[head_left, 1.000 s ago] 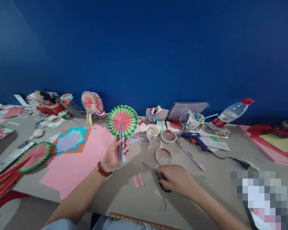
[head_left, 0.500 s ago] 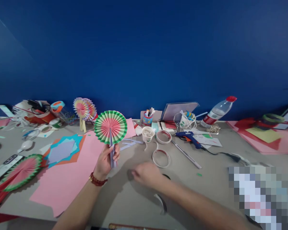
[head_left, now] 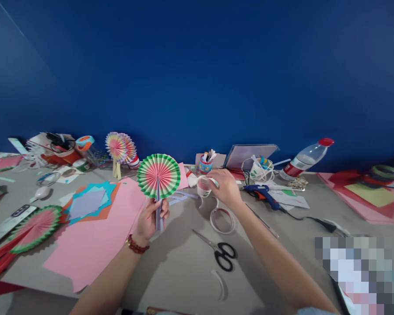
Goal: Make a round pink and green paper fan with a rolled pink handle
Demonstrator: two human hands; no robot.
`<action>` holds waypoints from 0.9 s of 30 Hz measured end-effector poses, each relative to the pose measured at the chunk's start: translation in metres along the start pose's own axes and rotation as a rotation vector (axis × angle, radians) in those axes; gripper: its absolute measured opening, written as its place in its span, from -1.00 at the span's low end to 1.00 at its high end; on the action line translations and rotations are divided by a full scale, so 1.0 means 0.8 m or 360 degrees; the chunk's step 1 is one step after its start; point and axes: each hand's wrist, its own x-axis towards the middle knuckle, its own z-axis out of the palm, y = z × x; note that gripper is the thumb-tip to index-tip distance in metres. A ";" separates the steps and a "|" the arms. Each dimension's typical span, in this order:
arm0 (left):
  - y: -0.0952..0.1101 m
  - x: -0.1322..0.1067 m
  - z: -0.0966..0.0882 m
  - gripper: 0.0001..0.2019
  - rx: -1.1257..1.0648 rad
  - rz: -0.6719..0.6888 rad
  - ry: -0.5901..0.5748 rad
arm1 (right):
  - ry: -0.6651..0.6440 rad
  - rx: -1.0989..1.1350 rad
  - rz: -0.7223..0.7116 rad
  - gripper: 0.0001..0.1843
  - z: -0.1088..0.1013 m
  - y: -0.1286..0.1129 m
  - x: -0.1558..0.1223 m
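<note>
My left hand [head_left: 150, 218] is closed round the lilac handle of a round pleated paper fan [head_left: 159, 175], pink in the middle with a green and white rim, held upright above the table. My right hand [head_left: 225, 186] reaches forward and its fingers close on a white roll of tape [head_left: 203, 184] standing on the table. Black-handled scissors [head_left: 218, 250] lie on the table below that arm, with no hand on them. Another tape ring [head_left: 222, 219] lies flat just under my right wrist.
A large pink sheet [head_left: 95, 232] and layered blue and orange papers [head_left: 87, 202] lie at the left, with a second fan [head_left: 33, 225]. A blue glue gun [head_left: 261, 192], a plastic bottle [head_left: 307, 158], a pen cup [head_left: 205, 164] and more fans [head_left: 120, 146] line the back.
My right hand let go of the scissors, swept left across the table, then reached forward to the tape roll. The left hand keeps the fan upright.
</note>
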 end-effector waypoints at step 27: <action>-0.051 -0.017 0.013 -0.64 0.0522 -0.0410 -0.0127 | 0.0271 0.2250 0.0625 -0.31 0.039 -0.066 -0.063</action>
